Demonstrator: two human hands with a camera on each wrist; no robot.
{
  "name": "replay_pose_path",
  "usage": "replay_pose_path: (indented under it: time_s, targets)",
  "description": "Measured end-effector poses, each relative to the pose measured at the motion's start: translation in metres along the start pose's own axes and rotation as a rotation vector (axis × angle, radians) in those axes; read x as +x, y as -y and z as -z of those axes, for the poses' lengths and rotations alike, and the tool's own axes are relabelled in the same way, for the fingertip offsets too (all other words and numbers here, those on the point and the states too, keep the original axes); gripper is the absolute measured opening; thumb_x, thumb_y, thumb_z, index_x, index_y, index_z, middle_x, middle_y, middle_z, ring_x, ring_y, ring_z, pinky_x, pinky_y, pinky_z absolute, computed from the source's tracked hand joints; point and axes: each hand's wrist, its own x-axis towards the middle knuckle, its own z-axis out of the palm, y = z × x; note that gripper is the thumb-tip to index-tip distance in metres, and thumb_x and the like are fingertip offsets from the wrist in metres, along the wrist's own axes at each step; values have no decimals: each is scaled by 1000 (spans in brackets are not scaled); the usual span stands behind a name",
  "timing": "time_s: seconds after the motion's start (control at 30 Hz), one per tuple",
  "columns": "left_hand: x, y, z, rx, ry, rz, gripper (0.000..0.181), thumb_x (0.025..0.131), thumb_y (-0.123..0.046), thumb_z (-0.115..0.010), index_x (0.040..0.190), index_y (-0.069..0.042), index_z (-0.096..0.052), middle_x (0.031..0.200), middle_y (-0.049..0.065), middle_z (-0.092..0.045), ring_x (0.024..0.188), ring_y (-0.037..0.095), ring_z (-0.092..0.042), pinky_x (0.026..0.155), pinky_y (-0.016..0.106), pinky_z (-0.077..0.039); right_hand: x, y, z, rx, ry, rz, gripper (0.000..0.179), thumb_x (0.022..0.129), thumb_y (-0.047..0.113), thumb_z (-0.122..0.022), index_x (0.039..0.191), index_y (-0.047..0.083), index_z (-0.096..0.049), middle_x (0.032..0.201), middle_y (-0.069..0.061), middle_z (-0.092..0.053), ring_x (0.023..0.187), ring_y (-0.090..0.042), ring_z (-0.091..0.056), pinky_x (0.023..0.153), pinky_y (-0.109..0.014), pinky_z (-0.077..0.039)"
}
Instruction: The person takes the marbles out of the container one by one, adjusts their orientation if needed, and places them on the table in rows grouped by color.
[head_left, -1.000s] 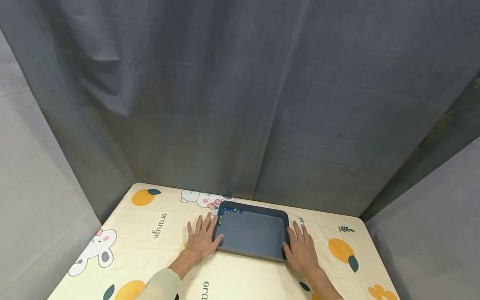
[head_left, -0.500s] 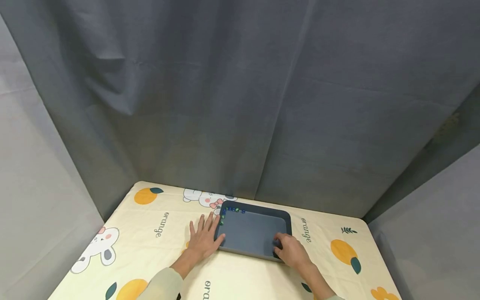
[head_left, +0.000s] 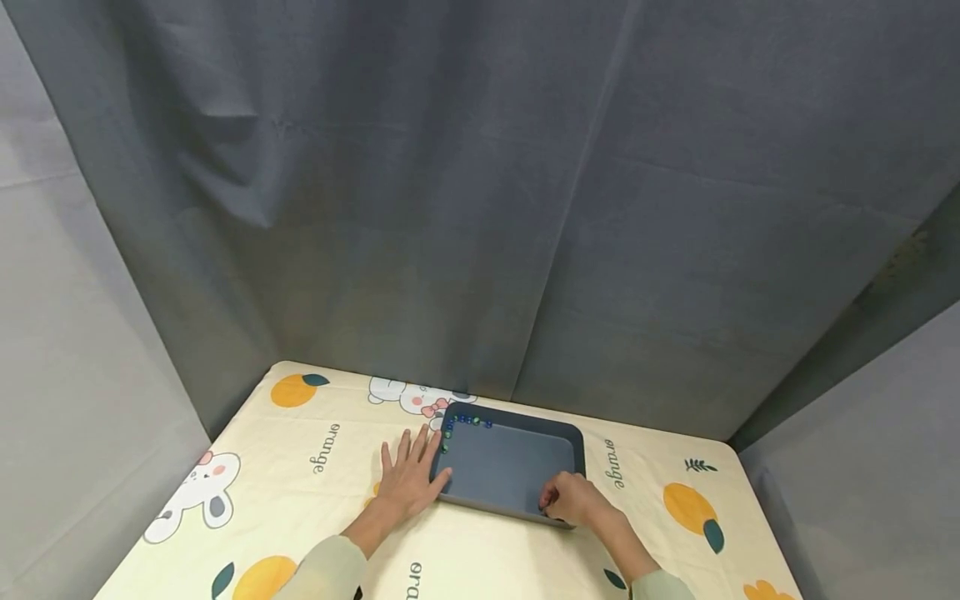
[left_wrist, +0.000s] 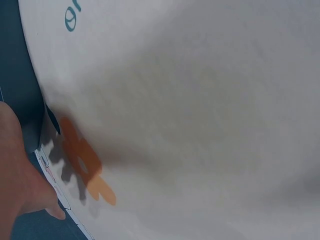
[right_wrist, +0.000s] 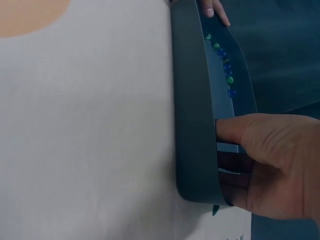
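Note:
A shallow dark grey rectangular tray (head_left: 502, 467) lies on the patterned tablecloth. Blue and green glass marbles (head_left: 476, 422) line its back left corner, and the right wrist view shows the same row of marbles (right_wrist: 226, 65). My left hand (head_left: 405, 483) rests with fingers spread against the tray's left side, thumb at the rim. My right hand (head_left: 576, 497) reaches over the front right part of the tray with bent fingers pointing down inside. In the right wrist view the tray's front wall hides those fingertips, so I cannot tell whether they pinch anything.
The cream tablecloth (head_left: 472, 558) has printed oranges, rabbits and lettering. Grey curtains (head_left: 420, 250) hang right behind the table, and pale panels (head_left: 67, 350) stand at both sides.
My right hand has left the tray's right side, bent its fingers and moved left into the front right part of the tray. The left hand stays at the left side.

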Motion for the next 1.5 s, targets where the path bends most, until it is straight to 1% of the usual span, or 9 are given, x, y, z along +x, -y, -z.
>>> replay_pose_path:
  time_s: [0.27, 0.47, 0.6, 0.8, 0.97, 1.1, 1.27, 1.4, 1.5]
  targets:
    - [0, -2, 4, 6, 15, 9, 71, 102, -54, -44, 159, -16, -28, 164, 12, -20, 148, 42, -15, 111, 71, -5, 3, -1, 1, 47, 40, -28, 19, 80, -2, -75, 70, 14, -70, 65, 7, -61, 59, -11, -52, 55, -26, -42]
    - [0, -2, 5, 16, 18, 8, 71, 102, -54, -44, 159, -16, -28, 164, 13, -21, 148, 42, -16, 112, 71, -7, 2, -2, 2, 54, 65, -1, 20, 82, -2, -74, 69, 13, -71, 64, 8, -61, 58, -8, -49, 54, -23, -40]
    - [0, -1, 3, 26, 22, 12, 71, 102, -55, -43, 160, -17, -27, 164, 12, -21, 148, 42, -16, 112, 70, -8, 1, -4, 2, 74, 54, 27, 17, 82, -2, -71, 72, 11, -71, 65, 7, -61, 58, -10, -51, 53, -25, -42]
    - [0, 0, 0, 32, 10, 10, 70, 102, -55, -43, 159, -17, -29, 164, 11, -22, 148, 42, -16, 112, 70, -8, 2, -12, -3, 113, -22, 60, 10, 81, 0, -69, 78, 9, -72, 68, 6, -61, 60, -11, -53, 53, -26, -44]
    - [0, -1, 1, 36, 14, 13, 70, 101, -55, -44, 159, -17, -29, 164, 11, -22, 148, 42, -16, 112, 70, -7, 0, -13, -2, 150, -90, 63, 10, 87, 5, -69, 94, 2, -76, 75, 5, -66, 66, -11, -57, 57, -27, -48]
    - [0, 0, 1, 26, 6, 12, 70, 101, -54, -44, 159, -17, -30, 164, 11, -22, 148, 42, -15, 112, 70, -6, -2, -10, -4, 175, -125, 60, 10, 94, 9, -66, 93, 4, -75, 79, 4, -67, 69, -11, -57, 59, -26, -48]
    - [0, 1, -2, 20, -23, -7, 70, 101, -53, -46, 157, -15, -32, 162, 13, -25, 147, 43, -17, 112, 70, -5, -6, 1, -13, 273, -191, 89, 3, 92, 9, -72, 92, 6, -72, 78, 4, -65, 68, -10, -58, 57, -24, -51]
    - [-1, 1, -1, 21, -45, -23, 69, 100, -52, -47, 156, -13, -34, 162, 13, -27, 147, 44, -18, 111, 71, -5, -13, 16, -24, 313, -264, 140, 7, 87, 8, -77, 92, 5, -73, 78, 6, -67, 68, -7, -62, 59, -24, -53]
    - [0, 1, 0, 24, -49, -27, 70, 100, -52, -48, 156, -13, -35, 161, 14, -27, 147, 44, -18, 111, 71, -5, -18, 29, -34, 343, -294, 167, 8, 86, 8, -78, 92, 5, -74, 79, 7, -68, 69, -6, -63, 61, -23, -54]
